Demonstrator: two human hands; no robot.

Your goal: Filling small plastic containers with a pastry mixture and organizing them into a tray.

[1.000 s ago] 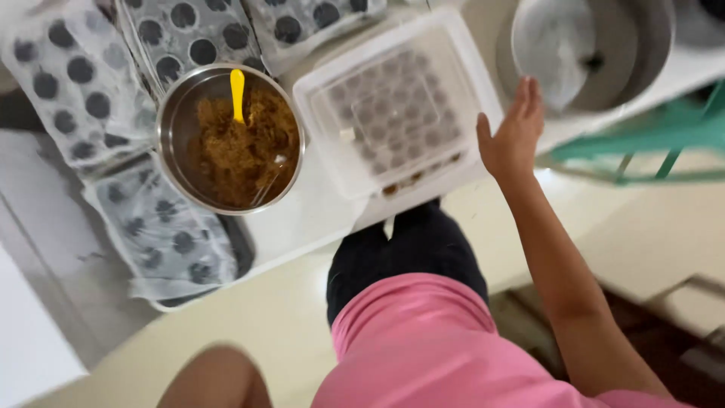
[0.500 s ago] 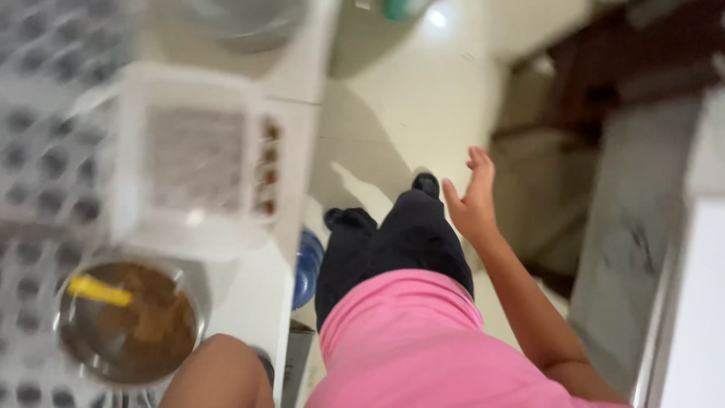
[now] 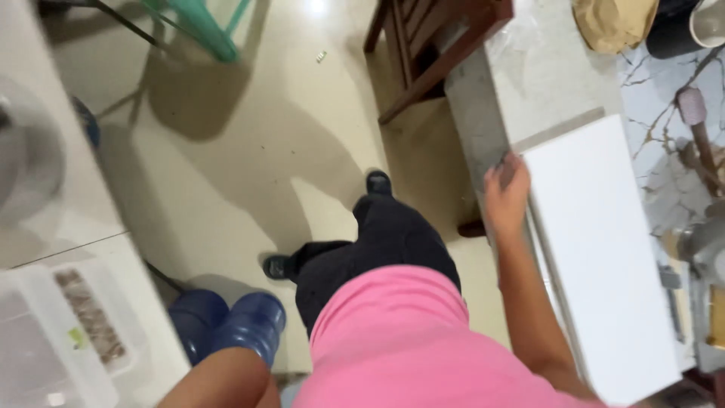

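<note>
Reaching across to a flat white rectangular board (image 3: pixel 600 257) on the marble-patterned counter (image 3: pixel 664 143), right hand (image 3: pixel 506 193) with fingers curled on its near corner, grip not yet clearly closed. Left hand out of view. Behind at left, clear lidded plastic tray (image 3: pixel 45 340), unlabelled; blue water bottles (image 3: pixel 230 325) on floor.

A smooth matt white board (image 3: pixel 600 257) lies on a glossy veined marble counter (image 3: pixel 664 151).
</note>
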